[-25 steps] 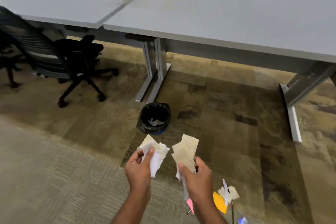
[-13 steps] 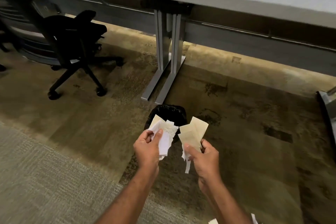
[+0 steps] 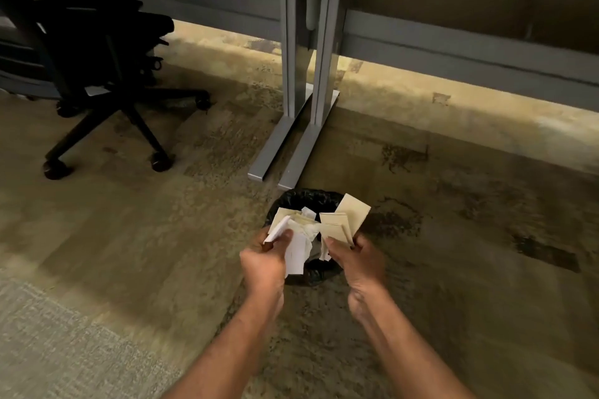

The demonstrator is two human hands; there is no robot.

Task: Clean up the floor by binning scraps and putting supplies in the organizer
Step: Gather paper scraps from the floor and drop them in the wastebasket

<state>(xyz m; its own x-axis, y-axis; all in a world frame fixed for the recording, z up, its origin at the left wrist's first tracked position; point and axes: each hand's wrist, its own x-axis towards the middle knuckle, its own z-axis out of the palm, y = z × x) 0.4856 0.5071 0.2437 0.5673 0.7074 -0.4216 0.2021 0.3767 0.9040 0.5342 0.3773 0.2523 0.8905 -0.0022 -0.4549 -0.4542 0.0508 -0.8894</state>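
Directly beyond both hands, a small bin with a black liner stood on the carpeted floor, most of its mouth hidden behind the paper held over it. The left hand gripped a bunch of white and cream scraps between thumb and curled fingers. The right hand pinched a fan of cream paper pieces in the same way. Both bunches hung above the bin's opening. The two hands were near each other but apart, and the liner's near rim showed dark in the gap between them. Whether the crumpled white bit between the bunches was held or lay in the bin, I could not tell.

Just past the bin's far rim lay the flat grey feet of the desk legs, nearly touching it. Their twin uprights rose behind, closing off that side. A grey crossbeam ran low under the desk, far beyond the right hand. Right of the hands the brown carpet ran on unbroken to the frame's edge. Well off to the left and farther away stood a black wheeled chair, well apart from the bin, with carpet between. Nearer than the left forearm, on its left, lay a paler grey carpet.
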